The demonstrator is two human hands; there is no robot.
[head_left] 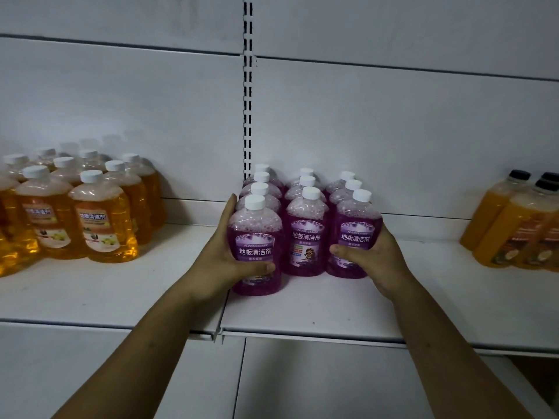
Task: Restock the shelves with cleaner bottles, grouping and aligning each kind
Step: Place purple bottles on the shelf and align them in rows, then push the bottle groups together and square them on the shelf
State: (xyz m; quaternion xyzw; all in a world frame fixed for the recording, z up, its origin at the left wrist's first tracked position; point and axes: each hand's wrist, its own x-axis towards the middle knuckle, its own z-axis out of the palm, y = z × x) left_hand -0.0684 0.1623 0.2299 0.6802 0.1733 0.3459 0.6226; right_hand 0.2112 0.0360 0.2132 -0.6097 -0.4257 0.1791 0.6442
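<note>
the left hand (223, 258) is wrapping the front-left purple bottle (255, 237) and the right hand (373, 257) is clasping the front-right purple bottle (358, 225). the purple block (306, 225) is standing in three files on the shelf (302, 309), left file jutting forward. yellow bottles (102, 219) and black-capped orange bottles (514, 228) are sitting grouped alongside; only squaring up seems left.

One head-worn view looks forward and slightly down, close to the white shelf (332, 309) at arm's reach.

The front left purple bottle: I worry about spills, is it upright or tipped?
Upright: the front left purple bottle stands base-down on the shelf, white cap on top.
</note>
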